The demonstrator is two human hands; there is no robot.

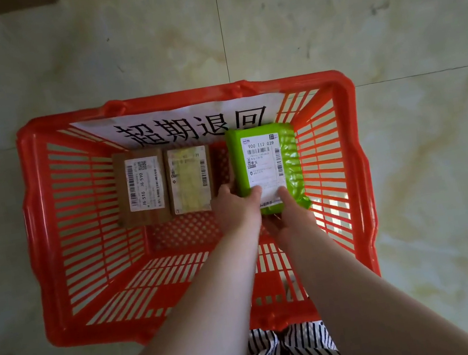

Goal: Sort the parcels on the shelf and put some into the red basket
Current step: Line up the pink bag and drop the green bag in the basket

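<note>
While two bare hands lower a parcel, a red slatted plastic basket (49,237) sits on the pale tiled floor (402,28).

Left hand (236,207) and right hand (289,217) both grip the near end of a green plastic-wrapped parcel (290,165) with a white label, at the basket's far right. Inside, left of it, lie a brown cardboard box (123,194) and a pale taped box (188,180). Three parcels are in; the shelf is out of view, so what remains cannot be told.
</note>
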